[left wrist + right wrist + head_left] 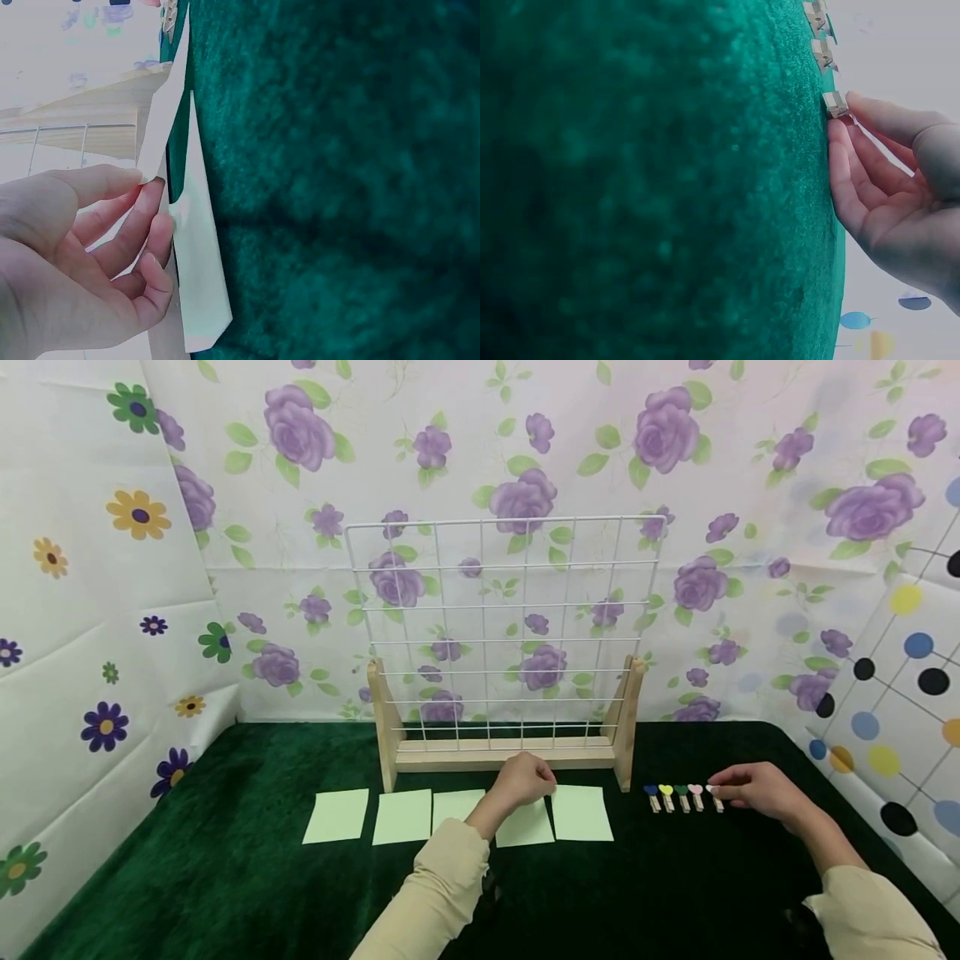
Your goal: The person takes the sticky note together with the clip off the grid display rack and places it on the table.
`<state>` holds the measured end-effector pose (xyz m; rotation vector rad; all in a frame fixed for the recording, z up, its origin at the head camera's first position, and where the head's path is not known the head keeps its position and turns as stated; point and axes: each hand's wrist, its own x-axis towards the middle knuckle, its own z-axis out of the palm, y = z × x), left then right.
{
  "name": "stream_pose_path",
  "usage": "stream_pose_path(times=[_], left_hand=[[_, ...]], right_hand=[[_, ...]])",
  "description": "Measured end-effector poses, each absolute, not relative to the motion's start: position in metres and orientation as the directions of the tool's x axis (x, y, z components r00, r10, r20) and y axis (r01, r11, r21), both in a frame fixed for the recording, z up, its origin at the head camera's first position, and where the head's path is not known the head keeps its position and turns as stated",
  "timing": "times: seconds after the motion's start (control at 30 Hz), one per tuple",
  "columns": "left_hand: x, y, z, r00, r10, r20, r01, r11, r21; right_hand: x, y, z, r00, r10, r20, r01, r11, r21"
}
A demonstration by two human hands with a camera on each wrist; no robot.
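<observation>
Several pale green paper squares lie in a row in front of the grid stand. My left hand point(521, 781) pinches the upper left corner of the rightmost sheet point(582, 814) between thumb and finger. In the left wrist view that sheet point(166, 112) rises towards the fingertips, and a neighbouring sheet point(201, 277) lies beside the other fingers. At the right, my right hand point(761, 792) pinches the end clothespin point(717, 802), a small wooden one with a whitish heart. In the right wrist view, thumb and fingertips meet at this clothespin point(835, 105).
Beyond the sheets, a white wire grid point(504, 627) stands upright in a wooden base point(502, 756). More small clothespins with blue, yellow, green and pink hearts point(696, 800) line up left of my right hand. Dark green cloth point(225, 877) covers the table; patterned sheets point(450, 460) hang behind and beside it.
</observation>
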<state>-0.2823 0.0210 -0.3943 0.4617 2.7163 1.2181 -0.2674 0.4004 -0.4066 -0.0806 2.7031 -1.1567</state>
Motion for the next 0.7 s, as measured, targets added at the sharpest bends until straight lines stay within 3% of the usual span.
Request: stream_pose_path(times=[0.33,0.7], left_hand=[[-0.279,0.015,-0.395,-0.953,0.303,0.005,0.214,0.661,0.720],[-0.279,0.003,-0.398,-0.947,0.319,0.033,0.240,0.638,0.732]], right_hand=[[-0.270,0.392,-0.403,-0.982,-0.129,-0.138,0.002,0.724,-0.690],[-0.269,0.383,-0.397,-0.993,-0.120,-0.019,-0.089,0.828,-0.554]])
